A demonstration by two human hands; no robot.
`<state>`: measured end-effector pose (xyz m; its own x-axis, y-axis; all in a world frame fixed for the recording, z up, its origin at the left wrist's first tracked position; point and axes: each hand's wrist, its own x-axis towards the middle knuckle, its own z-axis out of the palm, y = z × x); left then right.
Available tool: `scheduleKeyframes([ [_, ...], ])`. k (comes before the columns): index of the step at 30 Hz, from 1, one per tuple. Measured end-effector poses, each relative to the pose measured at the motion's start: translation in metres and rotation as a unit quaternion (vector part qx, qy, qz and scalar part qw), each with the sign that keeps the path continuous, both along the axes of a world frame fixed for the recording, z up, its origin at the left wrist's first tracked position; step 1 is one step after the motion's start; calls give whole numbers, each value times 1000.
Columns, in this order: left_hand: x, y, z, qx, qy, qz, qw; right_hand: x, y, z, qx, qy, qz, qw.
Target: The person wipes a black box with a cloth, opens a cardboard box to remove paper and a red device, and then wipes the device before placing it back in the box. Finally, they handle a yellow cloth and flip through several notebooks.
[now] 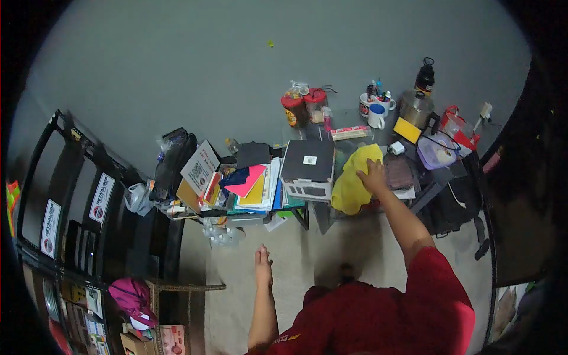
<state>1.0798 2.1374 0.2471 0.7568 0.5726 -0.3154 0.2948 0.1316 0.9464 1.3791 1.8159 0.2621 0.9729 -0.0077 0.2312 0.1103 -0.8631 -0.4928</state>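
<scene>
Head view — right hand point(371, 176) spread loosely on yellow cloth point(354, 192) near the table point(323, 218) edge, right of centre; left hand point(264, 267) open, empty — over open floor point(236, 302), lower middle.

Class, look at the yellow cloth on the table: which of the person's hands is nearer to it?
The right. The right hand rests on the yellow cloth, while the left hand hangs away from it, to its left and nearer the person's body.

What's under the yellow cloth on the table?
I can't tell: the yellow cloth covers whatever is directly beneath it, and the right hand is on top. Only the dark tabletop beside it shows.
</scene>
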Motion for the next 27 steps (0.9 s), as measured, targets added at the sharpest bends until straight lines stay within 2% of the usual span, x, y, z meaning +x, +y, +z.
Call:
scheduleKeyframes([
  [2, 28, -1, 19, 13, -5, -20, 1000, 22, 14, 12, -56, 84, -70, 992],
  [3, 45, 1, 25, 27, -10, -46, 999, 28, 19, 14, -54, 82, -69, 993],
  [5, 79, 6, 36, 50, -18, -60, 997, 24, 28, 6, -100, 159, -54, 981],
  [6, 92, 8, 40, 71, -24, -76, 994, 23, 29, -13, -99, 167, -54, 979],
  [8, 132, 14, 36, 197, -75, -101, 972, 31, 21, -48, -71, 58, 73, 993],
  [9, 151, 13, 46, 205, -93, -110, 968, 30, 9, -55, -79, 57, 81, 992],
  [10, 164, 13, 53, 213, -107, -116, 964, 24, -1, -62, 40, 60, 117, 990],
  [11, 179, 14, 50, 214, -127, -114, 962, 23, 3, -54, 162, 58, 150, 974],
  [12, 198, 14, 49, 218, -153, -113, 957, 25, 2, -42, 184, 52, 84, 978],
  [13, 213, 12, 56, 234, -166, -110, 952, 17, 0, -6, 207, 48, 16, 977],
  [15, 231, 5, 62, 278, -180, -105, 938, 17, -2, 50, 269, -76, 84, 957],
  [16, 240, 2, 65, 296, -190, -105, 930, 14, 3, 88, 267, -76, 83, 957],
  [18, 255, -6, 76, 290, -186, -92, 934, -1, 39, 151, 127, -159, 182, 962],
  [20, 268, -10, 65, 315, -199, -89, 924, -6, 83, 166, 94, -107, 267, 953],
  [22, 275, -14, 61, 340, -214, -85, 912, -1, 132, 149, 19, -142, 396, 907],
  [24, 271, -19, 60, 354, -161, -79, 918, -11, 174, 110, -152, -138, 362, 909],
  [27, 264, -22, 70, 359, -129, -83, 921, -1, 178, 115, -191, -133, 328, 915],
])
